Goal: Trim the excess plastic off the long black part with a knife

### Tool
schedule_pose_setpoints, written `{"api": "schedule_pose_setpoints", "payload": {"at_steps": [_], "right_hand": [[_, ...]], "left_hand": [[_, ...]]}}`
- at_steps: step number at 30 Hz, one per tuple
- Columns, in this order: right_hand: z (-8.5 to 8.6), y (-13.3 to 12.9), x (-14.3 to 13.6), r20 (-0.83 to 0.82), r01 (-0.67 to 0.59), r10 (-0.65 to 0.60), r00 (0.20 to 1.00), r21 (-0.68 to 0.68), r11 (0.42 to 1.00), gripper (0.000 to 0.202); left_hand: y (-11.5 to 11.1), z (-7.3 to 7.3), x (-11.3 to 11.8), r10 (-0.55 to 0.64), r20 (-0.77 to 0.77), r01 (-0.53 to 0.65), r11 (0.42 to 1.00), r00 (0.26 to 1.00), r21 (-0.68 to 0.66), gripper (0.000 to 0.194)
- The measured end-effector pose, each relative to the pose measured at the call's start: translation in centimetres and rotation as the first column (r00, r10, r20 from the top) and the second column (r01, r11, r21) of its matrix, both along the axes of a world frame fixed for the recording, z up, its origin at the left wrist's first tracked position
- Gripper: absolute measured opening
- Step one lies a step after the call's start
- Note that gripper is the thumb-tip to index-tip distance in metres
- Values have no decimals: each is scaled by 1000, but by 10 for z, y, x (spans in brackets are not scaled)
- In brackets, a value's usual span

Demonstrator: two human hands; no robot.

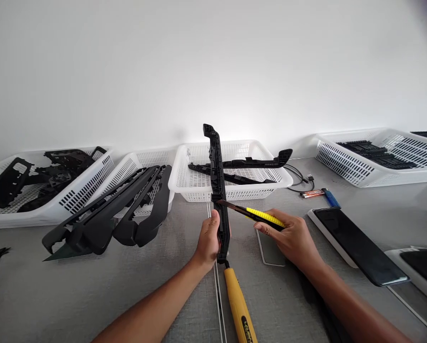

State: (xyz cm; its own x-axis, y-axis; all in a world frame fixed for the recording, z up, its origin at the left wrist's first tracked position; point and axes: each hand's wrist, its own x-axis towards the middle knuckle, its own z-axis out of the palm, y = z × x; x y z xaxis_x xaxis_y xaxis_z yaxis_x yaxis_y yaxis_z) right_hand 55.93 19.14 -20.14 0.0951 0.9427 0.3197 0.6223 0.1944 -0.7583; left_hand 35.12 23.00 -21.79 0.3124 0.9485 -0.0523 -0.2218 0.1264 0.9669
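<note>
A long black plastic part [218,176] stands nearly upright in the middle, with a hooked top end. My left hand [209,238] is wrapped round its lower half. My right hand [294,234] grips a yellow and black utility knife [265,216], its blade tip touching or very near the part just above my left thumb. Below the part lies a yellow-handled tool [239,305], partly hidden at its top. Behind, a white basket [231,194] holds more long black parts [254,163].
Left stand a basket of black panels [52,212] and a basket with long dark trims [106,214] leaning over its edge. On the right are another white basket [366,177], a cable [299,177], a blue object [331,198] and a black phone-like slab [359,243].
</note>
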Motion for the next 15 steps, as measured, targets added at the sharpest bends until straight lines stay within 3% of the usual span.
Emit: {"api": "schedule_pose_setpoints", "payload": {"at_steps": [6,11,15], "right_hand": [[0,0,-1,-5,-25,26,1000,31,999,49],[1,-3,1,10,-37,37,999,53,998,42],[4,-5,1,47,-118,116,992,41,992,37]], "left_hand": [[-5,6,-2,12,-44,-7,994,999,107,82],[-5,4,-2,62,-47,-56,991,997,122,81],[-5,3,-1,107,-22,-104,988,994,119,79]]}}
